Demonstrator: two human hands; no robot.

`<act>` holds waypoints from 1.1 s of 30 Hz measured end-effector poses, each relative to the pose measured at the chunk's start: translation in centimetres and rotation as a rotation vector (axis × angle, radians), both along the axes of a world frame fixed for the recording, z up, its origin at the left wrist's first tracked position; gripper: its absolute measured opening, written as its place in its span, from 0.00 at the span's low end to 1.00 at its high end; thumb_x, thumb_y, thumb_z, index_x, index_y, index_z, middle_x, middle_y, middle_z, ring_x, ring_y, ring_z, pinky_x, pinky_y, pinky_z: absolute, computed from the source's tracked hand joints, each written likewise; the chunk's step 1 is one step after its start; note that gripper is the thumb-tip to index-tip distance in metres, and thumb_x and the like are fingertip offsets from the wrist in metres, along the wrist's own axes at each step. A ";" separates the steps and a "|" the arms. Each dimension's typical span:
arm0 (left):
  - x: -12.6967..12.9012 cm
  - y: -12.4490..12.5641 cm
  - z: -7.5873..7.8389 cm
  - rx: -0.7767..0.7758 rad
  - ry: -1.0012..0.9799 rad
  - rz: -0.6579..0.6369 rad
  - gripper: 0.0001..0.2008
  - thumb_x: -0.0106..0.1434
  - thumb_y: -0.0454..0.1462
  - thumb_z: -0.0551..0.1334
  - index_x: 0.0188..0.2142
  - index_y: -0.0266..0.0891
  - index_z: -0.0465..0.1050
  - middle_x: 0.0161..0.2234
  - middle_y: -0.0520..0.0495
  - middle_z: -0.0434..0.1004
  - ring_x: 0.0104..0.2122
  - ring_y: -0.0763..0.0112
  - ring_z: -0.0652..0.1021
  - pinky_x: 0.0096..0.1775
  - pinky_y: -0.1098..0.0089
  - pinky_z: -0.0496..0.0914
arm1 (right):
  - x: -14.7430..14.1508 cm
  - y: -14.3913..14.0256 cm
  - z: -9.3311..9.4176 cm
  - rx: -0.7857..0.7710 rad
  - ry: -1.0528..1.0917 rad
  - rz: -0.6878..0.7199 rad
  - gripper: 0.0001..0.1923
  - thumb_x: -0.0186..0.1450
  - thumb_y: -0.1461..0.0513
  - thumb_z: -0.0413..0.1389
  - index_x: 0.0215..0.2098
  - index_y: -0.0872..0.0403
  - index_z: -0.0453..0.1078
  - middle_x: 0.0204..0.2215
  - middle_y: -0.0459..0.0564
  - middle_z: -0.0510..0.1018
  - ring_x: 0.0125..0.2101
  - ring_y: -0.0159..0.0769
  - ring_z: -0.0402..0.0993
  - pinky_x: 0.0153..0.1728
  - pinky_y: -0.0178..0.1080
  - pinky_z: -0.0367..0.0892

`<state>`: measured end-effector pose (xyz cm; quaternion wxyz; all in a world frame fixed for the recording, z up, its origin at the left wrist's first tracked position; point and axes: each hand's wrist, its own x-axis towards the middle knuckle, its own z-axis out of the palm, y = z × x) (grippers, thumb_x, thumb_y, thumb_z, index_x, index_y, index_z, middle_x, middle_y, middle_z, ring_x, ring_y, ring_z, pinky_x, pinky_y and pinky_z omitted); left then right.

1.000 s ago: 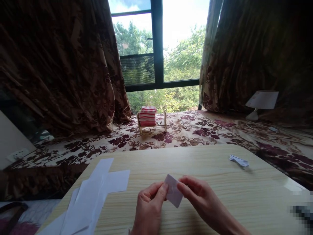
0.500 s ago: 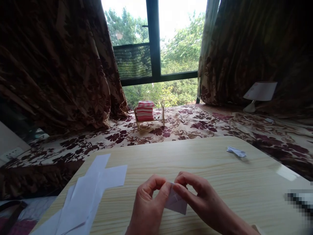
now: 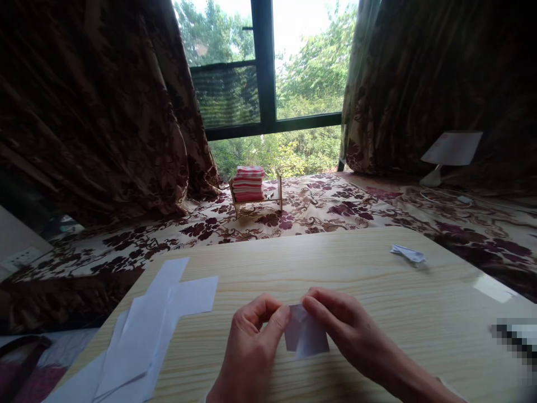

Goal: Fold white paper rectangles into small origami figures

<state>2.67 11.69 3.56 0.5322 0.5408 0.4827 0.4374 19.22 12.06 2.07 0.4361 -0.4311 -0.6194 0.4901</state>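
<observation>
- A home, most likely a bedroom or sitting nook by a window [image 3: 268,61]
- Heavy floral curtains [image 3: 92,106] hang at 10 and 2 o'clock
- A matching floral cloth [image 3: 335,210] covers the sill at 12 o'clock
- A small lamp [image 3: 448,154] stands at 2 o'clock
- A pale wooden table [image 3: 377,291] lies nearest

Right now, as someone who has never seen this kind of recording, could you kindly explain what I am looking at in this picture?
The camera sits on a person's head and looks forward and down, so the two bare hands are the person's own. The left hand and the right hand pinch a small folded piece of paper between them above a light wooden table. Loose white paper strips lie to the left, and a small folded paper shape to the far right. Beyond are a floral cloth, curtains and a window.
</observation>
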 end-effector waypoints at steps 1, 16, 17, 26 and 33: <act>0.0 0.1 -0.1 -0.001 -0.008 0.024 0.15 0.56 0.46 0.64 0.23 0.36 0.71 0.22 0.52 0.67 0.26 0.73 0.66 0.29 0.74 0.62 | 0.1 0.1 0.0 -0.020 0.023 0.003 0.22 0.64 0.46 0.52 0.25 0.55 0.66 0.20 0.42 0.63 0.22 0.28 0.57 0.22 0.32 0.55; 0.7 -0.6 0.0 0.008 0.035 -0.211 0.19 0.58 0.49 0.60 0.20 0.37 0.68 0.21 0.53 0.58 0.24 0.74 0.59 0.28 0.72 0.57 | 0.1 0.1 -0.1 -0.053 0.152 -0.007 0.20 0.61 0.47 0.58 0.25 0.55 0.69 0.20 0.43 0.69 0.22 0.29 0.62 0.23 0.32 0.58; 0.7 -0.6 0.0 0.021 0.035 -0.218 0.19 0.58 0.49 0.60 0.20 0.37 0.68 0.21 0.53 0.58 0.25 0.73 0.59 0.28 0.72 0.58 | 0.0 0.0 0.0 -0.041 0.155 -0.005 0.21 0.61 0.47 0.57 0.25 0.56 0.69 0.19 0.43 0.68 0.22 0.29 0.62 0.23 0.32 0.58; 0.5 -0.6 0.6 0.053 0.064 -0.295 0.19 0.60 0.48 0.57 0.20 0.39 0.61 0.22 0.53 0.57 0.25 0.73 0.59 0.29 0.71 0.56 | -0.6 -0.3 -0.2 0.025 0.195 -0.093 0.21 0.63 0.49 0.57 0.22 0.56 0.68 0.19 0.43 0.66 0.22 0.28 0.61 0.22 0.32 0.58; 0.3 -0.4 0.1 0.032 0.120 -0.241 0.18 0.59 0.48 0.58 0.21 0.37 0.69 0.19 0.54 0.57 0.23 0.74 0.58 0.28 0.71 0.57 | -0.4 0.1 -0.3 -0.156 0.244 -0.064 0.24 0.56 0.44 0.61 0.24 0.57 0.71 0.20 0.45 0.71 0.22 0.30 0.65 0.24 0.33 0.61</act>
